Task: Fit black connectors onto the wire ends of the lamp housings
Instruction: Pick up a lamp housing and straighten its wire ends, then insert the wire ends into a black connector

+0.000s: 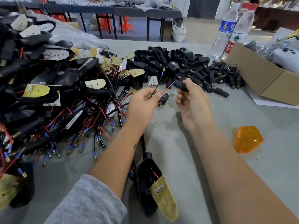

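Nearest the camera lay a black teardrop-shaped plastic lamp housing with a yellowish circuit board tilted out of its open end, its black cable running up under the left forearm toward the hands. Above it, the left hand pinched a thin black wire and a thin red wire between thumb and forefinger, the black one standing free with its blue-sleeved brass tip in the air. The right hand gripped a short black cylindrical connector between thumb and curled fingers, and the red wire's blue-sleeved end sat at or just inside its mouth; I could not tell how far it had gone in. A second black connector lay on the grey cloth-covered table just beside the left fingertips. The likeliest trouble was the thin red wire buckling if pushed from so far back, leaving the terminal only half seated. The loose black wire could also slip from the pinch, or the wrong lead go into the wrong connector. To the right lay an orange translucent lens cover. Farther off, the tangled pile of wired housings on the left could snag the trailing cable, while the heap of spare black connectors sat near a cardboard box and two clear plastic water bottles.
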`<state>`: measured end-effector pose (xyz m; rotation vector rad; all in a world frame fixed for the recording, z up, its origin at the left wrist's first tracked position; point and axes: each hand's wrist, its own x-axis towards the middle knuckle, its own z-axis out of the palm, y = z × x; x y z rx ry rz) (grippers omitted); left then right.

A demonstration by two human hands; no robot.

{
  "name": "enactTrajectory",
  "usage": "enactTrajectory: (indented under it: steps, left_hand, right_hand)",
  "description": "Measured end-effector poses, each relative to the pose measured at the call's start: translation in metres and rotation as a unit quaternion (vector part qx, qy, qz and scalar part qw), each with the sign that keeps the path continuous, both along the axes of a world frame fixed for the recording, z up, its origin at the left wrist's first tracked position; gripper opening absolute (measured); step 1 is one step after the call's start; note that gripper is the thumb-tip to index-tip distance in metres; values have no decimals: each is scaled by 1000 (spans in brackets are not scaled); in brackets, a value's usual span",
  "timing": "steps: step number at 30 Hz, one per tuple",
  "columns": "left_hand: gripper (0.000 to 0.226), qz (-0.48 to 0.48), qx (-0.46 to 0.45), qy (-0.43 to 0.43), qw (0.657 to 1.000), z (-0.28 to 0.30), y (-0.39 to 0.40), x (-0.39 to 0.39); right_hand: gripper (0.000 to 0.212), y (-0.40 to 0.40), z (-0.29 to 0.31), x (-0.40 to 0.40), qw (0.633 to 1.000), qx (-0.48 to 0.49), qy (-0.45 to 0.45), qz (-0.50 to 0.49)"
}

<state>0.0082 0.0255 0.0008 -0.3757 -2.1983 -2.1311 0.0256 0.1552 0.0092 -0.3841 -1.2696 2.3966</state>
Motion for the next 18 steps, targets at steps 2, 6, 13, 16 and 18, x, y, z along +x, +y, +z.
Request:
enactTrajectory:
  steps: [2,6,13,16,18]
  left_hand:
    - [15,-8,14,0,1000,1,0,1]
    - [12,-30,41,-10,999,2,-3,3]
    - [11,-52,-11,29,998,0,-4,2]
    - [16,-40,-18,46,998,0,-3,3]
    - [16,-27,-13,50,998,1,-3,3]
  right_hand:
    - [5,3,-1,-1,999,-43,0,2]
    - [19,7,-3,0,994,-105,2,24]
    - [23,4,1,1,989,-121,-11,85]
    - [21,4,1,2,985,-128,1,118]
    - [22,4,1,3,983,-119,10,136]
